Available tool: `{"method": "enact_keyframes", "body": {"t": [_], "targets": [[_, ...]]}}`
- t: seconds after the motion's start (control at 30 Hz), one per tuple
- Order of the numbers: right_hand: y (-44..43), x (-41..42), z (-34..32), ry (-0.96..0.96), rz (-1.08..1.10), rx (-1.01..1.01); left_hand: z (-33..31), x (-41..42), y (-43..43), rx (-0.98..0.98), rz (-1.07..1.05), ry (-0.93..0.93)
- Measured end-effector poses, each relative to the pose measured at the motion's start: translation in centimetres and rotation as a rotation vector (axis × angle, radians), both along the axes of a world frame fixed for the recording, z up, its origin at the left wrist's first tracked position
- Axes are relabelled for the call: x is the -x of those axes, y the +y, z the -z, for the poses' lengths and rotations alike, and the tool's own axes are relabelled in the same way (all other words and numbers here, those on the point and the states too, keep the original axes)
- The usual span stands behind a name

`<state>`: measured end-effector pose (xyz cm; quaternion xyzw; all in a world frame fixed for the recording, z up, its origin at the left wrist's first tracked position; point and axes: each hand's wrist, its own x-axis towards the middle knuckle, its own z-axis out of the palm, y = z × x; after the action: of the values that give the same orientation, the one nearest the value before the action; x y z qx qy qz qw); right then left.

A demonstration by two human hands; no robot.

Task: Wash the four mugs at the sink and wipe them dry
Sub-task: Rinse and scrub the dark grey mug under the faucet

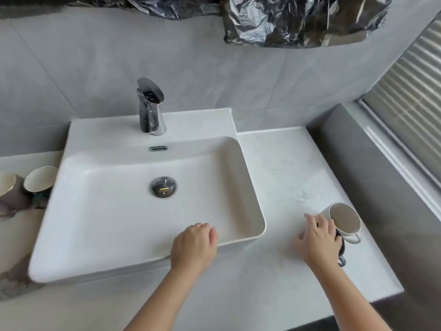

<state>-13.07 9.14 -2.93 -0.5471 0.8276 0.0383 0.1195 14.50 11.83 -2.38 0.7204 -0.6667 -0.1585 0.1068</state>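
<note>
Left hand [194, 244] rests loosely on sink [133, 256] front rim. Right of sink, right hand [319, 237], splayed, touches white mug [346, 219]. Two mugs [39, 180] left of sink.

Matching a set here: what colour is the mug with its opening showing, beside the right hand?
The mug is white, greyish-beige inside; head view.

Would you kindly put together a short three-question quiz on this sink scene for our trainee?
1. True or false: a grey mug and a teal mug stand left of the sink.
2. The left hand rests on: A) a sponge B) the sink's front rim C) a towel.
3. Short answer: which hand is at the white mug?
Key: 1 true; 2 B; 3 the right hand.
</note>
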Motion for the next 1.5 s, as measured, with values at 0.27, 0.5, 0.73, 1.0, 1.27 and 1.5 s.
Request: {"method": "enact_keyframes", "body": {"t": [0.27,0.5,0.73,1.0,1.27,1.5], "targets": [[-0.3,1.1,1.2,0.104,-0.038,-0.108,0.4,0.2,0.0,0.005,-0.042,-0.021],[-0.5,3.0,1.0,-0.028,0.054,0.217,0.3,0.2,0.1,-0.019,-0.04,-0.039],[-2.2,7.0,0.5,0.089,0.043,0.002,0.1,0.3,0.1,-0.038,-0.071,-0.045],[-2.6,7.1,0.4,0.026,0.057,0.036,-0.2,0.4,-0.1,-0.064,-0.052,-0.079],[-4.7,4.3,0.7,-0.015,-0.049,0.074,-0.3,0.5,-0.1,-0.076,-0.063,-0.085],[-7.6,0.6,0.4,-0.084,-0.093,0.053,-0.2,0.3,-0.1,-0.072,-0.063,-0.075]]}}
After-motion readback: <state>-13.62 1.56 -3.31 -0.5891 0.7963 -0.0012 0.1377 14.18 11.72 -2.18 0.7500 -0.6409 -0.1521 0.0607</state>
